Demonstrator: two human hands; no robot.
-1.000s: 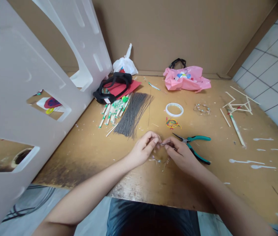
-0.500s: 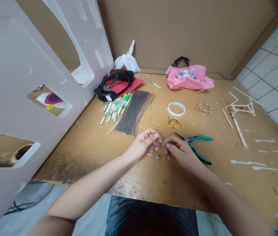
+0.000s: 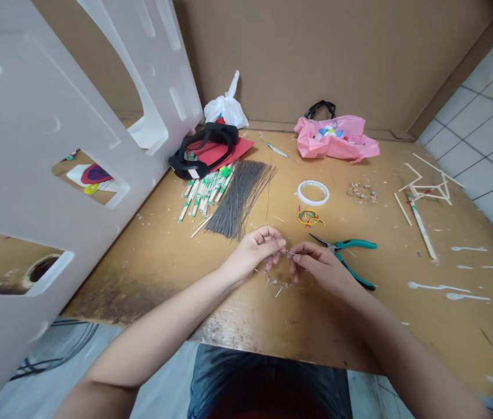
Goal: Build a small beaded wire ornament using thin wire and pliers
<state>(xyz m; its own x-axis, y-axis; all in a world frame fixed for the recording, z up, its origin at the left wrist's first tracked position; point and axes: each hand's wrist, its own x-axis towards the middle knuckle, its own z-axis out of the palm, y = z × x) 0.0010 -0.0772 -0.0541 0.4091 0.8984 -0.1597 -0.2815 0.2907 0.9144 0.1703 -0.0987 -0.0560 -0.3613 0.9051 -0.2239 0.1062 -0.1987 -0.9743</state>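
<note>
My left hand (image 3: 262, 247) and my right hand (image 3: 316, 262) meet over the near middle of the table. Both are closed in a pinch on a thin beaded wire loop (image 3: 277, 283), which hangs below the fingers with small beads and short wire ends sticking out. Only a narrow gap parts the fingertips, and a bit of wire spans it. Just right of my right hand lie pliers (image 3: 355, 245) with teal and black handles, their jaws pointing left. A second beaded wire ring (image 3: 362, 193) rests farther back on the right.
Left of centre lies a bundle of grey wires (image 3: 240, 201) beside wrapped chopsticks (image 3: 206, 192) and a black head strap (image 3: 205, 151). Behind my hands are a tape roll (image 3: 313, 192) and coloured bands (image 3: 309, 217). A pink bag (image 3: 337, 138) and a stick frame (image 3: 429, 192) sit beyond.
The beaded loop has turned and now hangs more open below my fingers, its wire ends sticking out differently. My hands have barely shifted and keep their pinch.
</note>
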